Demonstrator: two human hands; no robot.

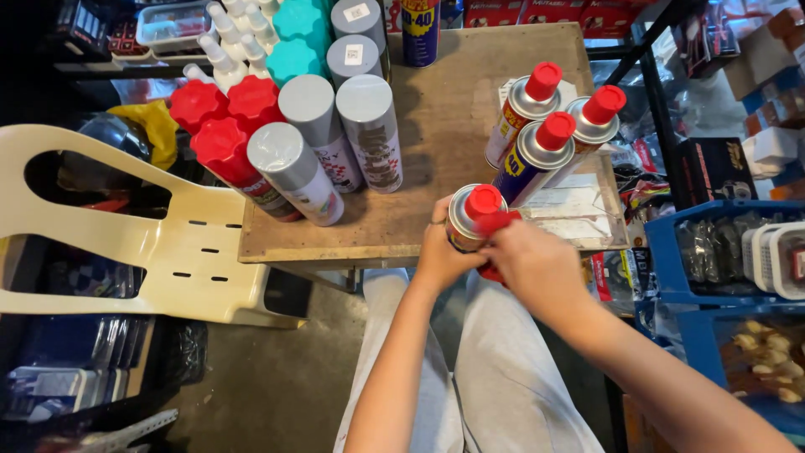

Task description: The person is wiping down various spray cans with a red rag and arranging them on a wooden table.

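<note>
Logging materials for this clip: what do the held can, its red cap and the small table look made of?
The can looks like shiny metal, with a bright silvery rim. Its red cap looks like smooth moulded plastic. The table seems to be worn, matte wood or board, stained brown.

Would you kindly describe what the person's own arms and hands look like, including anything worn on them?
Both forearms are bare, with no sleeves in view. The left hand and right hand wear no gloves; no watch, ring or bracelet shows. Light grey trousers cover the legs below.
</note>
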